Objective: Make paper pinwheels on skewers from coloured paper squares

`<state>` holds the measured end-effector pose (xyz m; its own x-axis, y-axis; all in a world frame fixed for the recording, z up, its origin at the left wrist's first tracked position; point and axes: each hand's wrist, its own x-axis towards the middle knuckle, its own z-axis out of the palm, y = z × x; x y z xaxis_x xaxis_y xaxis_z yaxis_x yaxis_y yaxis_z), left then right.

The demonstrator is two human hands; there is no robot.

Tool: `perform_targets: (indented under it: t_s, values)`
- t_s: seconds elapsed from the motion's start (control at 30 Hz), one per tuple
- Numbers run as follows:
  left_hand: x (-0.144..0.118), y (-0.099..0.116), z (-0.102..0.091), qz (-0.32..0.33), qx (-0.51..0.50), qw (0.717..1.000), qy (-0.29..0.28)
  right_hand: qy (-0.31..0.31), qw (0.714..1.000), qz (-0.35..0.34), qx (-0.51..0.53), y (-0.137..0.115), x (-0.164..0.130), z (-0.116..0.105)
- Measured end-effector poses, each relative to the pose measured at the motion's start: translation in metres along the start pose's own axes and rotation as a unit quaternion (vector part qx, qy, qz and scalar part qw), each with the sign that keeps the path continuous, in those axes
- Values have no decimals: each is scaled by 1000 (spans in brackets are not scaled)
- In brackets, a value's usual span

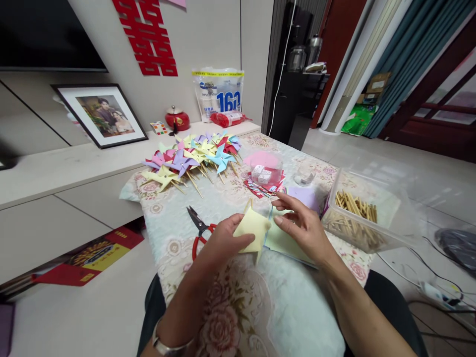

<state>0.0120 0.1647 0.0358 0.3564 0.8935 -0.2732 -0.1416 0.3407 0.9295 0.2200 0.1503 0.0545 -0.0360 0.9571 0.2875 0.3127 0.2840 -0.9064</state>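
Note:
My left hand (230,238) is closed on a pale yellow paper square (250,229), thumb on top, with corners of the paper sticking up and down. My right hand (299,223) hovers just right of it, fingers apart and holding nothing that I can see. Beneath my right hand lies a stack of pale yellow-green paper (280,238). Scissors (201,229) with red handles rest left of my left hand, partly hidden by it. Finished paper pinwheels (182,162) on wooden sticks are heaped at the back left of the table.
A clear plastic bin (357,238) of wooden sticks (355,210) stands at the right. Red paper pieces (256,187), a round clear container (266,168), a smaller clear one (305,175) and purple paper (303,197) lie mid-table. A framed photo (106,116) stands on the cabinet.

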Motion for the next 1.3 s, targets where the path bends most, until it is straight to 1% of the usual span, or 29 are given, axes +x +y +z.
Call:
perform_targets:
  t_s: [0.1, 0.13, 0.2, 0.3, 0.4, 0.47, 0.57, 0.67, 0.8, 0.87, 0.97, 1.03, 1.1, 1.17, 1.23, 1.3]
  values:
    - [-7, 21, -6, -24, 38, 996, -76, -61, 992, 56, 95, 2, 0, 2]
    - [-8, 27, -7, -28, 55, 993, -97, -84, 985, 76, 134, 1, 0, 4]
    - [-9, 40, -9, -36, 98, 986, -129, -128, 960, 119, 219, -2, -2, 8]
    - [-7, 52, -8, -43, 158, 973, -160, -178, 916, 174, 315, -7, -6, 14]
    - [-3, 55, -5, -23, 217, 961, -170, -200, 894, 207, 344, -10, -8, 18]
    - [1, 54, -5, 3, 254, 953, -167, -205, 890, 217, 344, -9, -9, 19]
    - [7, 52, -7, 35, 292, 942, -165, -213, 890, 215, 340, -5, -8, 20]
    - [11, 53, -8, 37, 311, 931, -187, -220, 895, 204, 331, 1, -8, 22]
    - [14, 59, -5, 43, 322, 918, -225, -210, 905, 185, 320, 5, -8, 26]
    - [15, 61, -4, 42, 310, 919, -241, -203, 909, 180, 315, 6, -8, 29]
    - [16, 61, -7, 8, 247, 936, -253, -180, 917, 179, 308, 8, -8, 31]
    - [15, 59, -11, -25, 188, 955, -226, -154, 918, 183, 316, 9, -7, 31]
    - [12, 53, -15, -39, 126, 978, -164, -120, 918, 184, 330, 11, -7, 31]
    - [5, 45, -16, -27, 56, 994, -87, -76, 922, 176, 335, 12, -7, 31]
    - [-2, 32, -12, -14, -5, 1000, -26, -36, 928, 164, 332, 12, -7, 31]
    - [-9, 16, -4, 0, -48, 999, 6, -13, 931, 156, 329, 12, -8, 33]
